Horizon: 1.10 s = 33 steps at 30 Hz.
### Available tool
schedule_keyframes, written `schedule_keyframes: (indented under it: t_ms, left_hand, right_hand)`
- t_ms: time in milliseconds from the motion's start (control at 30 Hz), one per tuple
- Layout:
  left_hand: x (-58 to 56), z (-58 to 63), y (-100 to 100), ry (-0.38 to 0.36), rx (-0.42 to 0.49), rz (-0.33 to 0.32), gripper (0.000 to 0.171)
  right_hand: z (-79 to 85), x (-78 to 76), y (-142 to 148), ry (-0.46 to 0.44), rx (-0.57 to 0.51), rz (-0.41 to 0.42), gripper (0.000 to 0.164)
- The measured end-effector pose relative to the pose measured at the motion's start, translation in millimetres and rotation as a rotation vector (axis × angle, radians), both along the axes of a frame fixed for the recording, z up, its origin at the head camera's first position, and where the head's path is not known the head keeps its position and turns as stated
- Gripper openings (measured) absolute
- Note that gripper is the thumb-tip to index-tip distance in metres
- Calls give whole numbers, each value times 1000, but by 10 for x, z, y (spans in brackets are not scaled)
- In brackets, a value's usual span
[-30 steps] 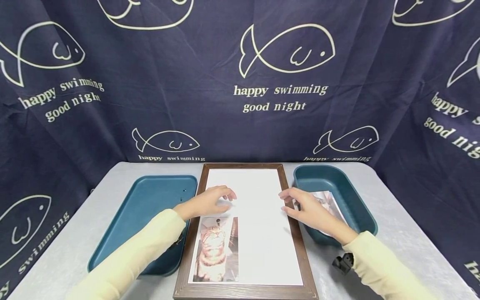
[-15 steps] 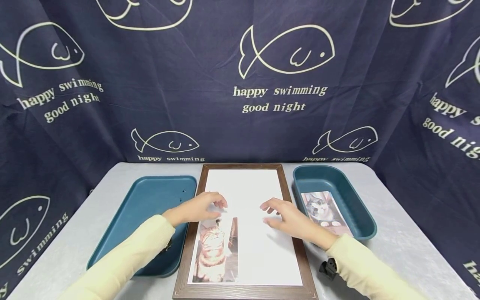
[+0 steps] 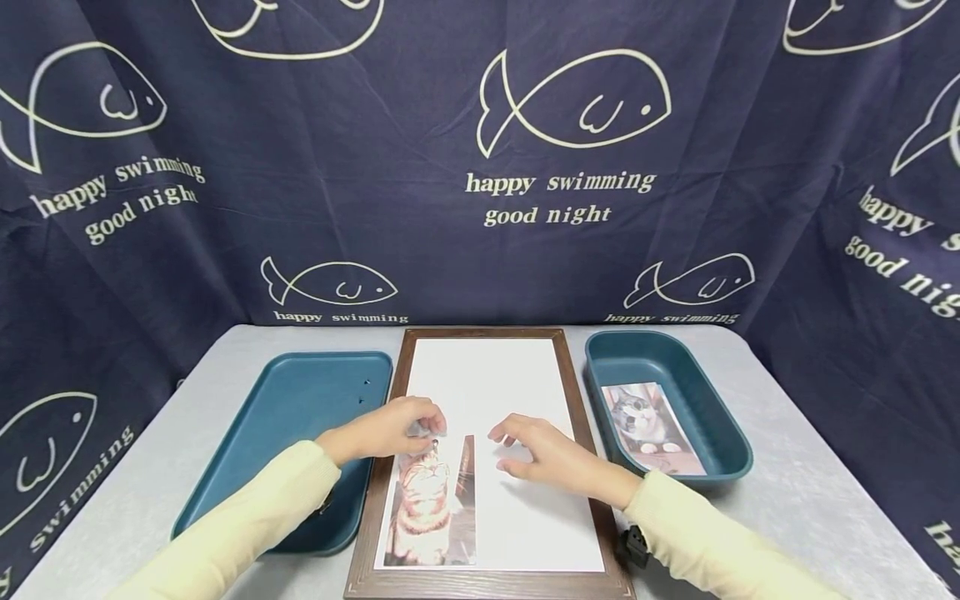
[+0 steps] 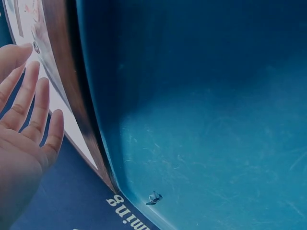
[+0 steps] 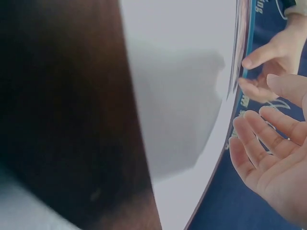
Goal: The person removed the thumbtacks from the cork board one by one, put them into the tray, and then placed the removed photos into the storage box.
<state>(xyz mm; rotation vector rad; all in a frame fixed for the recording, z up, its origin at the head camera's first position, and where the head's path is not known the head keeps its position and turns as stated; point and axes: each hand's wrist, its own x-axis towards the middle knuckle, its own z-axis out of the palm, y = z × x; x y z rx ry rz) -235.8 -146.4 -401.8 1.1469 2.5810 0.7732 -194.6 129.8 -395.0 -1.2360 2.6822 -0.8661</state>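
Note:
A photo of an orange cat (image 3: 426, 508) lies on the lower left of a white board with a brown wooden frame (image 3: 492, 582). A small shiny metal piece (image 3: 435, 446) sits at the photo's top edge. My left hand (image 3: 390, 429) hovers there with loosely bent fingers, its thumb tip close to that metal piece in the left wrist view. Nothing shows in its palm. Over the white surface right of the photo, my right hand (image 3: 551, 454) hangs relaxed and holds nothing; its shadow falls on the board.
Left of the frame lies a blue tray (image 3: 300, 392) with small metal bits (image 4: 154, 198), some partly behind the left sleeve. A deep blue bin (image 3: 720, 417) stands to the right, with a grey-and-white cat photo (image 3: 648, 425) in it. A dark curtain (image 3: 420, 150) hangs behind.
My right hand has moved left from beside the bin to over the board, uncovering the photo in the bin. My left hand has come down and slightly left to the orange cat photo's top edge.

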Motion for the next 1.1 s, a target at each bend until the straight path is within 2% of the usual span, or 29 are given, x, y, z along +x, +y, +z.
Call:
schedule_keyframes:
  t_ms: [200, 400, 600, 800, 1100]
  left_hand:
    - [30, 6, 7, 7, -16, -2, 15]
    - [40, 9, 13, 33, -38, -4, 14]
    - [37, 1, 16, 59, -42, -12, 12]
    - [29, -13, 28, 86, -48, -17, 12]
    - [22, -36, 39, 60, -31, -7, 12]
  right_hand:
    - [-28, 22, -119, 32, 11, 57, 30]
    - [-27, 52, -202, -9, 14, 93, 30]
    - [-59, 82, -268, 6, 19, 149, 27]
    - [-73, 121, -323, 24, 47, 167, 27]
    - [-72, 179, -360, 45, 122, 150, 31]
